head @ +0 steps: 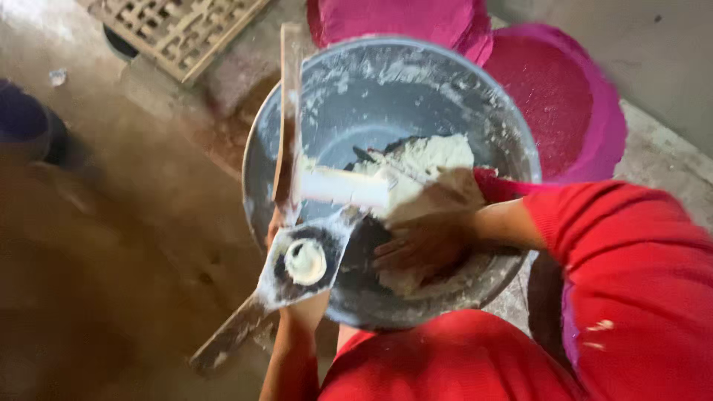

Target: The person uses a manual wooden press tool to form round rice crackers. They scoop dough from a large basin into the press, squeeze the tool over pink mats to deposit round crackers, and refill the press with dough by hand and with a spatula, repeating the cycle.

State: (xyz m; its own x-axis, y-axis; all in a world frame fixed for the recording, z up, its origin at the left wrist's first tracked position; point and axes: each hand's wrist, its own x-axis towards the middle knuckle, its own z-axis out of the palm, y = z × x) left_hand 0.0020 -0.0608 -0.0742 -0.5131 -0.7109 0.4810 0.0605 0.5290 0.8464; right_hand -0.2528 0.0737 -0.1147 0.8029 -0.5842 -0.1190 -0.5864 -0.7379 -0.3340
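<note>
My right hand (pixel 423 249), caked in pale dough, presses down with fingers closed on the lump of dough (pixel 420 167) in the grey metal bowl (pixel 475 96) at the frame's centre. My left hand (pixel 278 223) is mostly hidden behind the wooden press (pixel 297 260) at lower centre; I cannot tell its grip. Pink discs (pixel 564 96) lie at upper right.

A grey metal bowl (pixel 475 96), streaked white with flour, is seen at centre, an off-white dough (pixel 427 160) heaped within. Red sleeves (pixel 616 245) are shown at four o'clock, magenta round mats (pixel 564 96) at one o'clock, a pale lattice panel (pixel 178 30) at eleven.
</note>
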